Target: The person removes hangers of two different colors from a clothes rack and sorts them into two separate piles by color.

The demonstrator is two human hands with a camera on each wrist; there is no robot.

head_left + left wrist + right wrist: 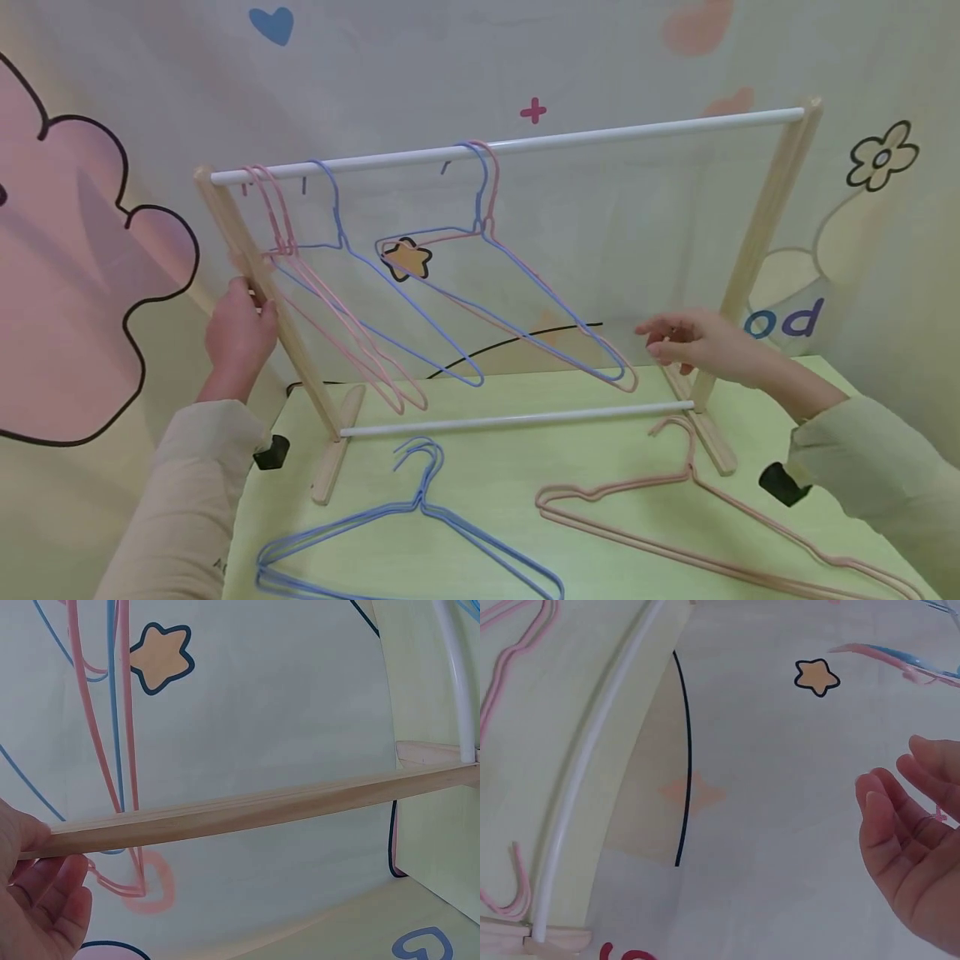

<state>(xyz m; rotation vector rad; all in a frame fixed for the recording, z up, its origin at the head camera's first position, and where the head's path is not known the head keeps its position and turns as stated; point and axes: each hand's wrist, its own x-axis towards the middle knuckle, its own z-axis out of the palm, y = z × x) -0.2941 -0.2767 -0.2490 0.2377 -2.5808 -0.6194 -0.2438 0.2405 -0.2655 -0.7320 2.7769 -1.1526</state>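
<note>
My left hand [243, 329] grips the left wooden post [300, 358] of a clothes rack about midway up; in the left wrist view its thumb and fingers [67, 907] pinch the wood. Just left of the right post [759, 225], my right hand [693, 342] hovers with loosely bent fingers and nothing in them. From the white top rail [637, 129] hang two pink hangers [341, 312] beside the left post, then a blue hanger [408, 296]. Nearer the rail's middle, another blue hanger [553, 297] and a pink hanger [636, 379] hang close together.
Blue hangers [491, 546] lie stacked at the front left of the pale green table [480, 467]. Pink hangers [637, 542] lie at the front right. A white lower bar [517, 419] joins the rack's wooden feet [337, 446]. Behind stands a printed curtain [600, 67].
</note>
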